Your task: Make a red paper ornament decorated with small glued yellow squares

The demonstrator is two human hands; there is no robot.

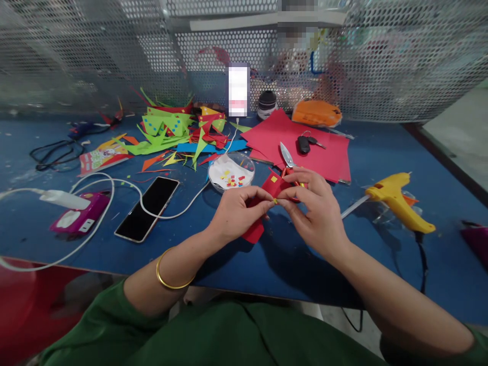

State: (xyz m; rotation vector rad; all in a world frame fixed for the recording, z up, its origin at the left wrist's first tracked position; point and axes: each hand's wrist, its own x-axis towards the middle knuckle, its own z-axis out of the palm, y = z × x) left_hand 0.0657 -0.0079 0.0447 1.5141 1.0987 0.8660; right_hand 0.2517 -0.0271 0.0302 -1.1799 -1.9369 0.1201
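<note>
My left hand [244, 211] and my right hand [314, 211] meet fingertip to fingertip over the blue table. Between their pinched tips is a tiny yellow piece [275, 202]. A folded red paper strip [254, 234] shows beneath and behind my left fingers, with a yellow square [274, 179] on its upper part. Scissors [286, 155] with red handles lie just behind my right hand, which partly covers them. A clear round dish [231, 173] holding white paper and small red, yellow and blue bits stands behind my left hand.
Red sheets [274, 134] with keys [304, 145] lie at the back right, a yellow glue gun [400, 201] at the right. Green and red paper shapes [165, 124] pile at the back left. A dark phone [148, 209], white cable and purple power strip [82, 216] occupy the left.
</note>
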